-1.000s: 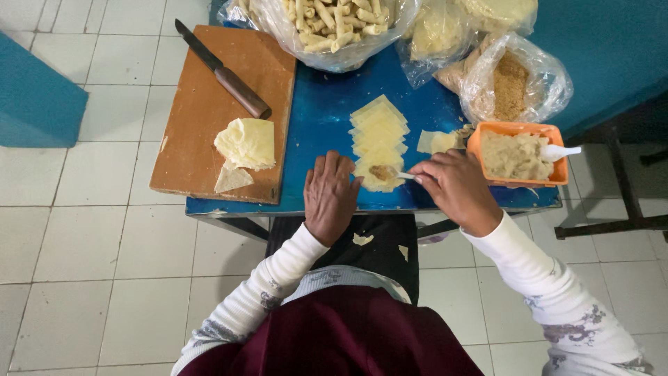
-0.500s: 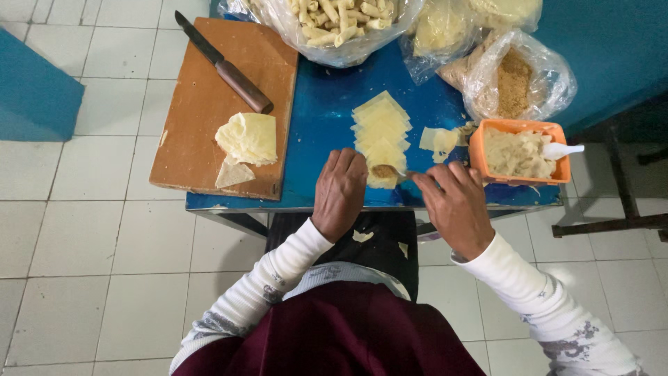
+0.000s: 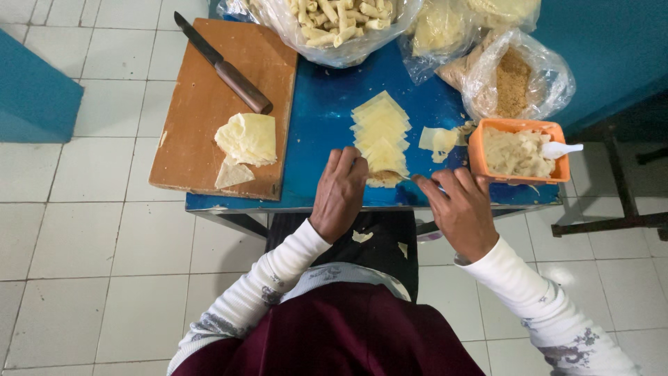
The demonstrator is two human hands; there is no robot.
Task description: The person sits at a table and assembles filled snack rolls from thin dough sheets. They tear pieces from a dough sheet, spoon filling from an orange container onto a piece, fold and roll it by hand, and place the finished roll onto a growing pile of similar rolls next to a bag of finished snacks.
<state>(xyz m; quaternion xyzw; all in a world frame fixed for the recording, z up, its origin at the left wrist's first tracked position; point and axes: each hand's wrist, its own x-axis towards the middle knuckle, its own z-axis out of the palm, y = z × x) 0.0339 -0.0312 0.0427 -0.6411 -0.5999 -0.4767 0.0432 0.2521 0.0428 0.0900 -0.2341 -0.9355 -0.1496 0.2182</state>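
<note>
Our left hand [image 3: 339, 195] lies flat-fingered over the near end of the row of pale wrapper sheets [image 3: 380, 132] on the blue counter [image 3: 320, 118], fingertips pressing the nearest wrapper [image 3: 385, 178], which carries a small brownish dab of filling. Its grip is not closed around anything; the fingers rest loosely spread on top. Our right hand [image 3: 459, 212] comes in from the other side, index finger and thumb pinched narrowly at the wrapper's right corner. Whether the pinch really has the sheet or only touches it, we cannot tell.

The nearest wrapper sits very close to the counter's front edge, so we judge that a careless pull toward us could drag it off; scraps already lie on the dark cloth [image 3: 376, 240] over our lap. The sheets overlap one another, so lifting one corner may peel up the next sheet with it. A thin sheet may also tear if both hands tug apart, and the filling could squeeze out of the open end.

The orange tub [image 3: 518, 150] of filling with its white spoon [image 3: 560, 148] stands just beside our right hand, near enough to nudge. The wooden board [image 3: 209, 118] with knife [image 3: 223, 66] and folded wrappers [image 3: 247, 138] lies apart to the left.
</note>
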